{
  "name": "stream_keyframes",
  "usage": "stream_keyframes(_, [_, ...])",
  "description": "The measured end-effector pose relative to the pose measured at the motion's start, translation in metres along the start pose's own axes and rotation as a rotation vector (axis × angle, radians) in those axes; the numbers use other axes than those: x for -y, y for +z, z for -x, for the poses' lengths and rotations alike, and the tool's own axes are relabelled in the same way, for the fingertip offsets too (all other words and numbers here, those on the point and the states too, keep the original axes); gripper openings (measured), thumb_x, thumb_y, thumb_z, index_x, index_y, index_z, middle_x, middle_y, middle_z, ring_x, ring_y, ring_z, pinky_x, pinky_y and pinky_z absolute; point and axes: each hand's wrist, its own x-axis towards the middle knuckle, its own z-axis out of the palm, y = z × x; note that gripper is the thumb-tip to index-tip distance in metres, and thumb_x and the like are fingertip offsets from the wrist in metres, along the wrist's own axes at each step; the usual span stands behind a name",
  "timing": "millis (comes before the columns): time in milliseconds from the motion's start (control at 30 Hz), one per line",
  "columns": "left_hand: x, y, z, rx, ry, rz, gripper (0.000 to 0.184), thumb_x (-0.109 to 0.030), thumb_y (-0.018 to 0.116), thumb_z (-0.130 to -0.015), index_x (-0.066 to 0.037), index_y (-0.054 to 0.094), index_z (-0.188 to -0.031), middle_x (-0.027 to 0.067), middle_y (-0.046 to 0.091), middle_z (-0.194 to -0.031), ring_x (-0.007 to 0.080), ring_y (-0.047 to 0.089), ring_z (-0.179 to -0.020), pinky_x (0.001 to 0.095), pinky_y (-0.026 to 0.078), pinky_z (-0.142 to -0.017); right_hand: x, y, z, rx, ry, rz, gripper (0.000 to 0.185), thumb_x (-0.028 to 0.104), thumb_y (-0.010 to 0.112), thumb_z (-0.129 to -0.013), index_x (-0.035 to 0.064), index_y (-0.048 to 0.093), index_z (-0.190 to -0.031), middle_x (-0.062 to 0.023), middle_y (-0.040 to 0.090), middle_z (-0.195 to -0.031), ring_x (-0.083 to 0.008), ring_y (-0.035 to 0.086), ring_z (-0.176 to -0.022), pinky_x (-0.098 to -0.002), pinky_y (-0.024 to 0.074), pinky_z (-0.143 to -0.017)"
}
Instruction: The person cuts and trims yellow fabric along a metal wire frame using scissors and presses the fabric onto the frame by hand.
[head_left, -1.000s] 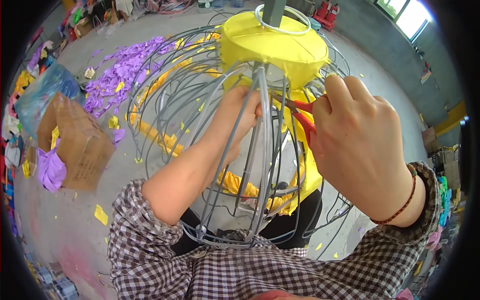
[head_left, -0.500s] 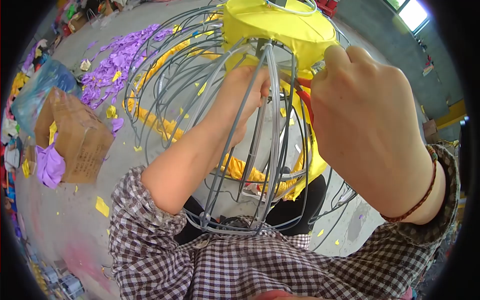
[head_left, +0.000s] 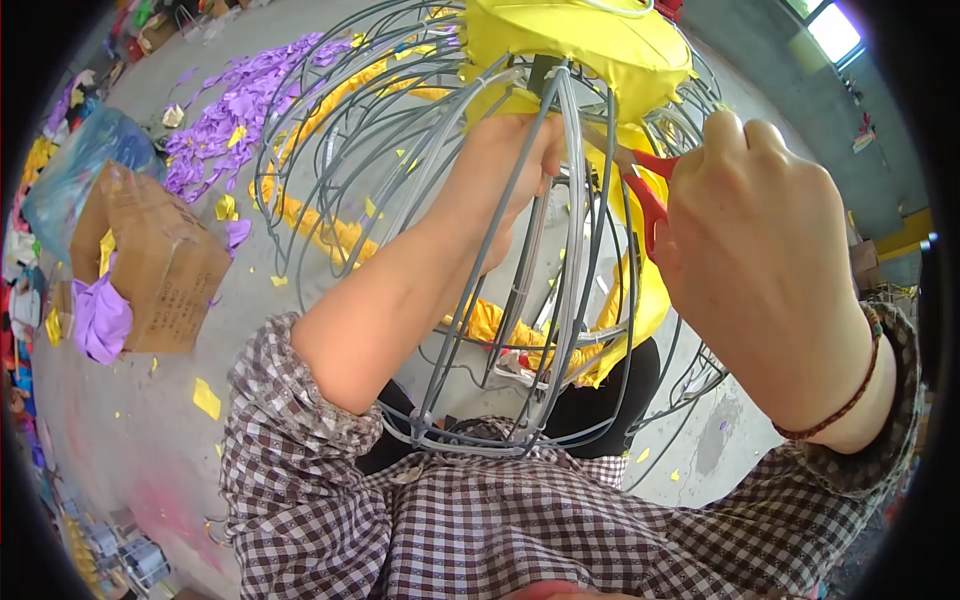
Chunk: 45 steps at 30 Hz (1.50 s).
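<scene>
1. Right hand (head_left: 755,245) grips one pair of scissors (head_left: 653,205), blades by the hanging edge of the cloth (head_left: 580,45).
2. Left hand (head_left: 508,150) curls among the wires of the frame (head_left: 577,190); I cannot tell what it grips.
3. One cloth, yellow, wraps the frame's top.
4. Floor (head_left: 255,405) lies open between frame and one box (head_left: 180,285).

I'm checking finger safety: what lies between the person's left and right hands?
In the head view, red-handled scissors, upright wires and hanging yellow fabric show between the left hand and right hand.
</scene>
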Motion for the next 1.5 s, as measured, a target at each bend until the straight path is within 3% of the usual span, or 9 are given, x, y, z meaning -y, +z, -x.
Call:
stream_keyframes(533, [0.000,0.000,0.000,0.005,-0.008,0.008,0.026,-0.018,0.051,-0.091,-0.009,0.056,-0.068,0.0029,0.049,-0.067,0.0125,0.041,-0.067,0.0247,0.033,-0.065,0.005,0.005,0.004,-0.043,0.031,-0.086,0.019,0.021,0.071,-0.081,0.0050,0.068,-0.072,-0.0059,0.055,-0.080,-0.0151,0.050,-0.067,-0.0286,0.0387,-0.050])
stream_keyframes(1500, [0.002,-0.002,-0.002,0.029,-0.017,0.006,0.025,-0.020,0.052,-0.094,-0.008,0.058,-0.073,0.0024,0.050,-0.068,0.0114,0.042,-0.066,0.0241,0.034,-0.064,0.020,0.006,-0.001,-0.080,0.006,-0.034,0.009,0.010,0.067,-0.078,0.0085,0.065,-0.070,-0.0045,0.051,-0.076,-0.0140,0.045,-0.066,-0.0269,0.0351,-0.048])
